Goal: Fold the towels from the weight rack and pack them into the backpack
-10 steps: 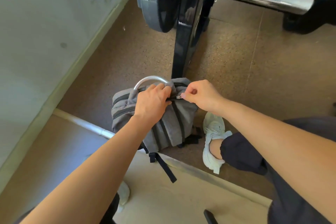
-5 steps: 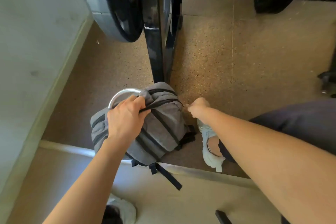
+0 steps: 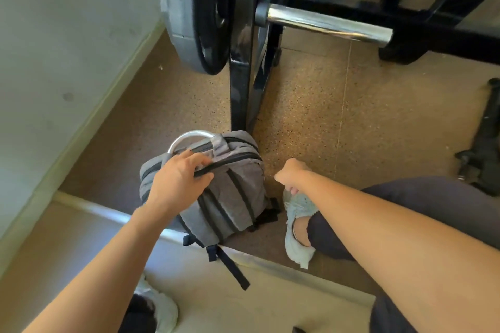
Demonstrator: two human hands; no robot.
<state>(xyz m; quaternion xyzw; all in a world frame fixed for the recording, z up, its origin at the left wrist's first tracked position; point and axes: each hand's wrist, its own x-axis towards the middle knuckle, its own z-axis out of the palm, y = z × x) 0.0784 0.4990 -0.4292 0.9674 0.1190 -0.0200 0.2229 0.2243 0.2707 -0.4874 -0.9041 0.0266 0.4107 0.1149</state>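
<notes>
1. Fingers of the left grip curl over the top edge of the backpack, thumb tucked under a dark zip line, so this grip holds the bag
2. Grey with dark zips, the backpack stands on the speckled floor, under the left grip and just left of the right grip
3. Curled tight like a fist, the right grip sits near the bag's upper right corner with floor showing between them; whether it pinches anything I cannot tell
4. Just beyond the left grip's fingertips a silver handle arches out of the bag's top
5. Below the right grip lies a pale shoe, beside the bag's lower right side
6. Beyond both grips a black rack post rises from the floor, with a weight plate and a chrome bar farther off
7. Nearer than the left grip, a dark strap trails from the bag's bottom
</notes>
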